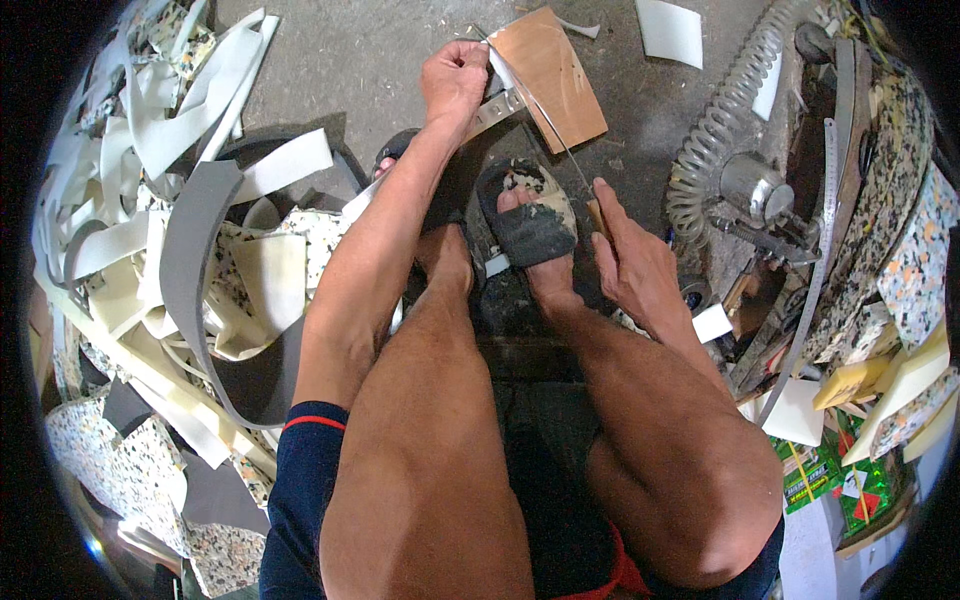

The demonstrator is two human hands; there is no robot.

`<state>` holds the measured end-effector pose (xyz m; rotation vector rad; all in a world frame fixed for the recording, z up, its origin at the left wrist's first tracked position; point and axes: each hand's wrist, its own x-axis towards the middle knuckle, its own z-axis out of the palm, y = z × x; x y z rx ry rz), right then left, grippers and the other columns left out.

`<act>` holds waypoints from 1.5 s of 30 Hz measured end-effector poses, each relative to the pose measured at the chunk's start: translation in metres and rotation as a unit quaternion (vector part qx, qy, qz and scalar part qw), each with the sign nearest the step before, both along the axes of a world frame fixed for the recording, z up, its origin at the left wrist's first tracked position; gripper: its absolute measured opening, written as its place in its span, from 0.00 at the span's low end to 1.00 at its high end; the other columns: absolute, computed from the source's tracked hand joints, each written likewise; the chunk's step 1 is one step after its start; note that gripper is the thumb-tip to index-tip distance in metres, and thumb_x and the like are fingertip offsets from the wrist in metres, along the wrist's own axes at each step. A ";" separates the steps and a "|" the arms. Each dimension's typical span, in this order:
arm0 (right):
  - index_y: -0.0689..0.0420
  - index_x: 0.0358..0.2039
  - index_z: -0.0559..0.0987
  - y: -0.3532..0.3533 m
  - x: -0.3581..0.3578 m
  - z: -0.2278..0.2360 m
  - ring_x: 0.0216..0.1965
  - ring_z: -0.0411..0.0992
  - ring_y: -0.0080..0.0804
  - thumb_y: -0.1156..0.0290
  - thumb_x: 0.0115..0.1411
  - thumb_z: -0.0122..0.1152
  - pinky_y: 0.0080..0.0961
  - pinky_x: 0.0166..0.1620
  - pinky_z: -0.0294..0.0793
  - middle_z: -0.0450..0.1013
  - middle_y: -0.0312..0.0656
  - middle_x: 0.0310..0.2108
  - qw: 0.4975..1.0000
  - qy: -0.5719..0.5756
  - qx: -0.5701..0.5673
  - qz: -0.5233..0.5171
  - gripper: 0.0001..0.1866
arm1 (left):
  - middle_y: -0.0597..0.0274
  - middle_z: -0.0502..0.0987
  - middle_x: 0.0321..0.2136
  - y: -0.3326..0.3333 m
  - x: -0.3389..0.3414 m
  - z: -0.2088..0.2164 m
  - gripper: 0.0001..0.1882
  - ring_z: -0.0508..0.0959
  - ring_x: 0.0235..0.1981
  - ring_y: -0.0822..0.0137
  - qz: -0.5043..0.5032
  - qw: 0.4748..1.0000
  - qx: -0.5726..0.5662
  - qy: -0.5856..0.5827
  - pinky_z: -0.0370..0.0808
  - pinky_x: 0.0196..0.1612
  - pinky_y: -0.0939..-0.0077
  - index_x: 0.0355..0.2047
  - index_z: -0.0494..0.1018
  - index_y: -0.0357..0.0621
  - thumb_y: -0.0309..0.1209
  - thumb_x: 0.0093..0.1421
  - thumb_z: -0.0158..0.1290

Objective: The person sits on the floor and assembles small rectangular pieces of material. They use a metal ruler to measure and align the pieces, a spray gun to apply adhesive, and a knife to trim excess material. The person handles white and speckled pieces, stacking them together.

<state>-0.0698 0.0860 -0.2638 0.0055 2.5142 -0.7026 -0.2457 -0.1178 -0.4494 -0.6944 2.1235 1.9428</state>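
Low in front of me, my right hand (638, 262) is wrapped round the wooden handle of a long, thin-bladed knife (566, 150). The blade slants up and left across a brown board (562, 85) on the floor. At the board's left edge my left hand (455, 82) is closed, its fingertips pinching a narrow white foam strip (502, 72) close to the blade's far end. Beside that strip lies a metal bar with holes (497, 112), partly hidden by my left forearm. My feet, in dark sandals (536, 232), stand just nearer than the board.
Foam offcuts (160, 130) and a curved grey foam strip (190, 270) pile up on the left. To the right are a coiled clear hose (700, 140), a metal tool (757, 190), a steel ruler (828, 200) and speckled foam (925, 255). A white sheet (670, 33) lies far off.
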 end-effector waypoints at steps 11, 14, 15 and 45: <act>0.49 0.70 0.59 0.003 -0.007 -0.002 0.29 0.77 0.56 0.68 0.63 0.57 0.50 0.33 0.77 0.77 0.54 0.30 1.000 0.020 0.004 0.021 0.35 | 0.65 0.81 0.25 0.000 0.000 0.004 0.11 0.76 0.26 0.74 -0.001 1.000 -0.014 0.011 0.74 0.34 0.73 0.34 0.82 0.37 0.34 0.61 0.60; 0.48 0.71 0.59 0.011 0.006 0.014 0.29 0.77 0.56 0.68 0.63 0.57 0.50 0.33 0.77 0.77 0.53 0.30 1.000 -0.005 0.011 0.015 0.36 | 0.65 0.80 0.27 -0.001 -0.001 0.006 0.10 0.73 0.25 0.74 -0.029 1.000 0.002 -0.003 0.72 0.32 0.76 0.35 0.79 0.37 0.33 0.65 0.59; 0.48 0.71 0.59 0.012 0.007 0.017 0.29 0.77 0.56 0.68 0.63 0.57 0.49 0.33 0.77 0.77 0.53 0.30 1.000 -0.014 0.013 0.015 0.36 | 0.65 0.80 0.27 -0.002 0.000 0.008 0.10 0.74 0.25 0.74 -0.037 0.999 0.014 -0.025 0.73 0.32 0.76 0.34 0.79 0.37 0.33 0.65 0.59; 0.51 0.70 0.59 0.022 -0.010 0.048 0.31 0.77 0.58 0.69 0.62 0.58 0.51 0.34 0.75 0.77 0.54 0.30 0.997 -0.042 0.018 0.055 0.36 | 0.38 0.78 0.26 0.004 0.030 0.048 0.12 0.80 0.31 0.37 -0.167 0.960 -0.190 0.123 0.74 0.36 0.50 0.33 0.72 0.33 0.33 0.66 0.52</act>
